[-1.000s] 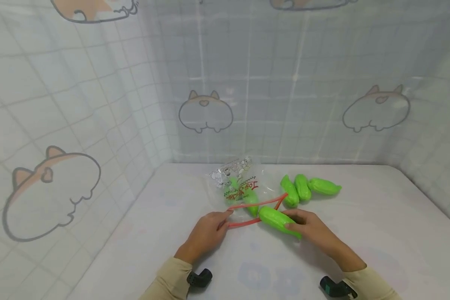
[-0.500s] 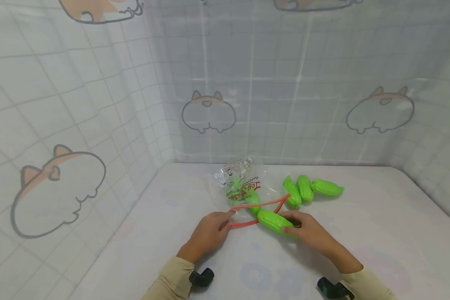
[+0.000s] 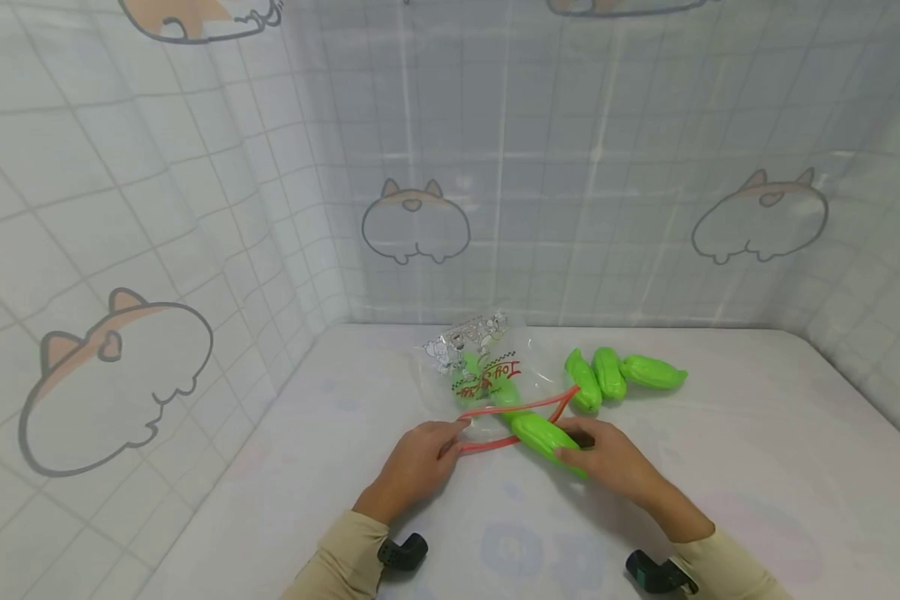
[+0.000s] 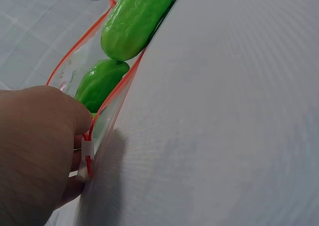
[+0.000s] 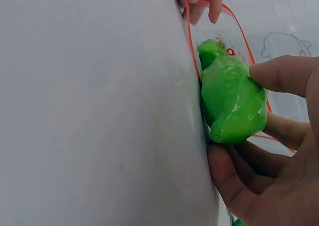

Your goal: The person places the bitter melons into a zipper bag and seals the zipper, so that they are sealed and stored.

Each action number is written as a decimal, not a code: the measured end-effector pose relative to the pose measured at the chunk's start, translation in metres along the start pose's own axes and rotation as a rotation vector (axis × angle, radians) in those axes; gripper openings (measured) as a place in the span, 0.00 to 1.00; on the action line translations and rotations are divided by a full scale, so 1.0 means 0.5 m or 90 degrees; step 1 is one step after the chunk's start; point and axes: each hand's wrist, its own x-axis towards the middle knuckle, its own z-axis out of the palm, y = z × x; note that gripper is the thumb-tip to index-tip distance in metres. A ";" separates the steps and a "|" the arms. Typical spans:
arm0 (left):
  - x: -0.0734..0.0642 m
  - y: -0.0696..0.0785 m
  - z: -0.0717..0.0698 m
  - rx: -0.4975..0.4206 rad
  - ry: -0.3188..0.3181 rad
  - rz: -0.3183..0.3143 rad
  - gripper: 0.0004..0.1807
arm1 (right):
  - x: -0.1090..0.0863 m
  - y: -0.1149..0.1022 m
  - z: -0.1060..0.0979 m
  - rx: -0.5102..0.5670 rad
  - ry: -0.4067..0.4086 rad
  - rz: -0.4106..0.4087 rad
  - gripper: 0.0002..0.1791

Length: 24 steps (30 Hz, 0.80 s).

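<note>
A clear zip bag (image 3: 534, 368) with a red seal lies on the table, its mouth held wide. My left hand (image 3: 414, 462) pinches the mouth's left corner, beside a small white zip slider (image 4: 87, 149) in the left wrist view. My right hand (image 3: 617, 460) grips a glossy green pepper-shaped piece (image 3: 537, 435) by its near end, thumb on one side and fingers on the other. The piece's far end reaches across the lower red seal into the mouth. Deeper in the bag lie other green pieces (image 4: 97, 84), partly hidden by printing.
To the right of the bag, three more green pieces (image 3: 607, 375) lie close together near the back of the white table (image 3: 330, 400). Grid-patterned curtains (image 3: 495, 250) with animal drawings stand behind and at both sides.
My right hand has moved left with the green piece, bringing its far end from over the lower seal into the bag's mouth. My left hand keeps its grip on the corner.
</note>
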 end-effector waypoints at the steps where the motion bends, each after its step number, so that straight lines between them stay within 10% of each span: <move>1: 0.000 0.000 -0.001 -0.001 0.001 0.001 0.19 | 0.001 -0.003 0.001 -0.002 0.004 0.005 0.26; 24: 0.001 0.000 -0.001 0.001 -0.007 -0.005 0.19 | 0.019 -0.018 0.031 -0.027 0.062 0.082 0.25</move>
